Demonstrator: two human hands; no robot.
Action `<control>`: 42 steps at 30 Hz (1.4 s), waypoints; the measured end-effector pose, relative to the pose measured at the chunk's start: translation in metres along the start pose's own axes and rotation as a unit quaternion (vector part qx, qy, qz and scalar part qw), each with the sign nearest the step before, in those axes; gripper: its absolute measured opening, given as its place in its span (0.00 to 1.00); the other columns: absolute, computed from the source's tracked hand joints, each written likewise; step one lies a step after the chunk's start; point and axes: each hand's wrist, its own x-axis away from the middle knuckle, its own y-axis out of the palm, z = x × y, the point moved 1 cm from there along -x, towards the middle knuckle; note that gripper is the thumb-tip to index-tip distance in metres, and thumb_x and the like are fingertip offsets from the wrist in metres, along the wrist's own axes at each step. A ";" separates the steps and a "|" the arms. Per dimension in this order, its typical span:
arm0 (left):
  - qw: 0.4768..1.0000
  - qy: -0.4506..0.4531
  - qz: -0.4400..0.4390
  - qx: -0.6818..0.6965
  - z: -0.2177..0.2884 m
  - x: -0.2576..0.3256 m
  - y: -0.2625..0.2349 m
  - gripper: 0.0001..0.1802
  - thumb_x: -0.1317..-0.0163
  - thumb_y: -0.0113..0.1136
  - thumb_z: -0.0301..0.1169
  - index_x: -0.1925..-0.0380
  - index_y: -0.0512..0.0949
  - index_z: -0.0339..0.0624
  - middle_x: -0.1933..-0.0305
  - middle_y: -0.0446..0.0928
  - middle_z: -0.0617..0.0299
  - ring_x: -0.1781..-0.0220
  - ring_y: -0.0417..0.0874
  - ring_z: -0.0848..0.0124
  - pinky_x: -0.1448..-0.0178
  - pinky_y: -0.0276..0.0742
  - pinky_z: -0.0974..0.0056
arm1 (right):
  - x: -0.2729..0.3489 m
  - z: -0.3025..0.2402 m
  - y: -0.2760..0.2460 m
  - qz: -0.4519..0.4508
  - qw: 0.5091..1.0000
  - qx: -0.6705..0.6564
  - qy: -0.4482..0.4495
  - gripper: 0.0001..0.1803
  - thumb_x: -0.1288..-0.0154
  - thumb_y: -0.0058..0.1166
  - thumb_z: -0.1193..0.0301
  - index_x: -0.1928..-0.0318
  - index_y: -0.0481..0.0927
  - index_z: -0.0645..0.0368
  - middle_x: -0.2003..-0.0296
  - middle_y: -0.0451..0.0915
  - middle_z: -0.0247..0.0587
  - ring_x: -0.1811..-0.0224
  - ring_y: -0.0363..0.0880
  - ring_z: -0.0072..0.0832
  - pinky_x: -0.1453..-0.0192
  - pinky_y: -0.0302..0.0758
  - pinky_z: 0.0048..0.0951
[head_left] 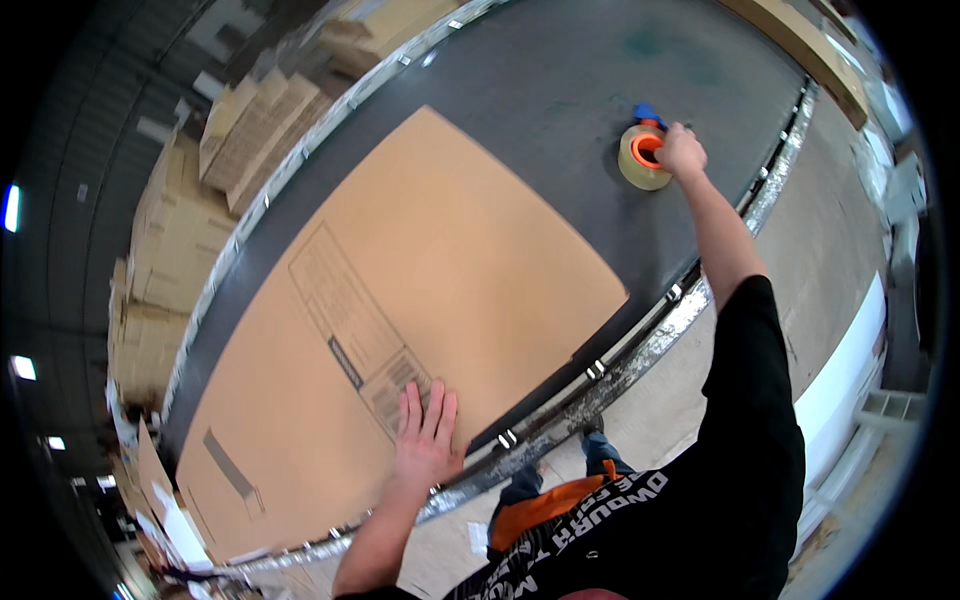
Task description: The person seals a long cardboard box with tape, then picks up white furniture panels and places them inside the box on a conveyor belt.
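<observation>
A large brown cardboard sheet or flattened box [480, 240], printed with dark outlines and a label-like block, lies across the dark table [540, 80]. My left hand [428, 432] rests flat on its near edge, fingers stretched out over the printed block. Out to the right, my right hand [682, 152] is closed at the side of a tape dispenser [648, 152] with a clear roll, an orange hub and a blue end. The dispenser is on or just above the table, apart from the cardboard. My fingers partly hide where they grip it.
A metal rail [640, 345] with small rollers or clips runs along the table's near edge. Stacked cardboard boxes [180, 240] stand beyond the far edge. A long cardboard piece [805, 55] lies at the upper right. White sheets [845, 370] are on the floor at right.
</observation>
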 end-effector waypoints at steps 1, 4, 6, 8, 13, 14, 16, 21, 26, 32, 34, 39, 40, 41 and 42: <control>1.000 -0.004 -0.004 0.009 0.000 -0.002 0.000 0.53 0.65 0.75 0.39 0.36 0.61 0.35 0.28 0.55 0.43 0.28 0.50 0.32 0.29 0.52 0.35 | 0.018 0.005 -0.007 -0.040 0.998 -0.046 0.018 0.29 0.53 0.62 0.61 0.49 0.74 0.60 0.53 0.80 0.50 0.46 0.78 0.44 0.44 0.75 0.41; 1.000 0.003 0.005 0.029 0.001 -0.009 0.002 0.52 0.65 0.75 0.38 0.36 0.62 0.36 0.28 0.55 0.46 0.28 0.50 0.35 0.28 0.52 0.36 | 0.043 0.085 0.044 0.050 0.952 -0.299 0.054 0.26 0.56 0.60 0.65 0.53 0.76 0.63 0.57 0.80 0.50 0.55 0.80 0.41 0.49 0.75 0.37; 1.000 -0.012 0.005 0.020 0.005 -0.004 -0.004 0.52 0.64 0.74 0.37 0.35 0.61 0.36 0.28 0.55 0.47 0.27 0.50 0.36 0.27 0.51 0.38 | 0.104 0.094 0.034 0.041 0.832 -0.541 0.115 0.18 0.52 0.51 0.78 0.57 0.75 0.67 0.63 0.78 0.44 0.57 0.80 0.36 0.54 0.77 0.34; 1.000 -0.018 0.001 0.021 0.007 -0.003 -0.008 0.52 0.63 0.73 0.36 0.34 0.60 0.39 0.27 0.54 0.50 0.26 0.49 0.39 0.25 0.50 0.42 | 0.156 0.123 0.014 -0.075 0.683 -0.722 0.080 0.25 0.49 0.47 0.79 0.46 0.69 0.62 0.55 0.76 0.45 0.53 0.79 0.38 0.50 0.80 0.37; 0.999 -0.017 0.017 0.022 0.011 -0.011 -0.005 0.53 0.61 0.72 0.37 0.32 0.59 0.42 0.26 0.52 0.54 0.25 0.48 0.43 0.24 0.49 0.46 | 0.259 0.095 -0.075 -0.147 0.658 -0.732 -0.092 0.39 0.50 0.50 0.72 0.33 0.60 0.64 0.43 0.73 0.47 0.42 0.74 0.36 0.35 0.68 0.36; 0.999 -0.021 0.016 0.020 0.011 -0.013 -0.004 0.52 0.61 0.72 0.38 0.32 0.59 0.42 0.26 0.52 0.54 0.25 0.48 0.43 0.24 0.48 0.46 | 0.272 0.069 -0.091 -0.161 0.688 -0.695 -0.133 0.41 0.54 0.49 0.75 0.33 0.62 0.67 0.44 0.75 0.47 0.42 0.75 0.35 0.34 0.66 0.30; 0.999 -0.027 0.008 0.016 0.011 -0.012 -0.006 0.52 0.59 0.71 0.38 0.31 0.57 0.43 0.26 0.52 0.55 0.25 0.49 0.45 0.23 0.47 0.48 | 0.297 0.005 -0.115 -0.190 0.792 -0.537 -0.218 0.39 0.59 0.51 0.78 0.38 0.71 0.64 0.48 0.78 0.46 0.47 0.77 0.31 0.39 0.69 0.28; 0.999 -0.032 0.005 -0.022 0.010 -0.009 -0.005 0.53 0.57 0.70 0.42 0.30 0.55 0.44 0.25 0.52 0.56 0.25 0.49 0.46 0.22 0.46 0.50 | 0.353 -0.142 -0.134 -0.083 0.871 0.065 -0.480 0.23 0.54 0.52 0.65 0.53 0.84 0.45 0.64 0.82 0.48 0.57 0.81 0.42 0.51 0.77 0.38; 0.999 -0.024 -0.011 -0.046 0.015 -0.014 -0.002 0.52 0.54 0.68 0.44 0.29 0.53 0.45 0.25 0.51 0.58 0.24 0.48 0.47 0.22 0.43 0.51 | 0.342 -0.202 -0.103 -0.278 0.839 0.237 -0.403 0.23 0.68 0.62 0.65 0.63 0.86 0.55 0.62 0.84 0.48 0.59 0.84 0.40 0.58 0.79 0.36; 0.997 -0.034 -0.037 -0.052 0.017 -0.018 -0.003 0.52 0.52 0.67 0.44 0.29 0.51 0.46 0.24 0.49 0.59 0.24 0.47 0.49 0.21 0.41 0.53 | 0.342 -0.171 -0.101 -0.295 0.839 0.224 -0.400 0.20 0.70 0.62 0.66 0.68 0.85 0.59 0.64 0.84 0.51 0.63 0.84 0.45 0.58 0.80 0.38; 0.997 -0.045 -0.040 -0.048 0.015 -0.017 -0.003 0.52 0.52 0.68 0.44 0.29 0.51 0.46 0.24 0.48 0.60 0.23 0.46 0.49 0.21 0.41 0.53 | 0.359 -0.140 -0.107 -0.277 0.842 0.205 -0.415 0.20 0.67 0.60 0.65 0.68 0.85 0.59 0.63 0.84 0.53 0.62 0.84 0.45 0.58 0.80 0.38; 0.999 -0.044 -0.024 -0.015 0.016 -0.021 -0.001 0.53 0.54 0.70 0.41 0.29 0.51 0.46 0.23 0.48 0.60 0.23 0.45 0.49 0.21 0.41 0.54 | 0.397 -0.025 -0.073 -0.170 0.864 0.175 -0.441 0.17 0.61 0.55 0.63 0.67 0.85 0.55 0.73 0.81 0.52 0.66 0.84 0.44 0.59 0.81 0.41; 0.999 -0.045 -0.021 -0.013 0.016 -0.021 -0.002 0.54 0.54 0.70 0.41 0.29 0.51 0.46 0.23 0.48 0.61 0.23 0.45 0.49 0.21 0.41 0.54 | 0.405 -0.016 -0.066 -0.184 0.866 0.182 -0.427 0.18 0.60 0.56 0.63 0.67 0.85 0.57 0.71 0.82 0.51 0.63 0.84 0.45 0.57 0.81 0.41; 0.999 -0.046 -0.021 -0.015 0.016 -0.020 -0.002 0.54 0.54 0.70 0.41 0.29 0.51 0.46 0.24 0.48 0.61 0.23 0.45 0.49 0.21 0.41 0.54 | 0.408 -0.013 -0.061 -0.199 0.868 0.189 -0.414 0.19 0.60 0.56 0.63 0.66 0.84 0.59 0.68 0.82 0.51 0.61 0.84 0.45 0.56 0.81 0.40; 0.998 -0.049 -0.021 -0.016 0.016 -0.018 -0.002 0.54 0.54 0.70 0.41 0.29 0.51 0.46 0.24 0.48 0.61 0.23 0.45 0.49 0.21 0.42 0.53 | 0.407 -0.017 -0.056 -0.198 0.866 0.195 -0.416 0.18 0.59 0.57 0.63 0.66 0.84 0.59 0.68 0.83 0.50 0.61 0.83 0.45 0.55 0.80 0.40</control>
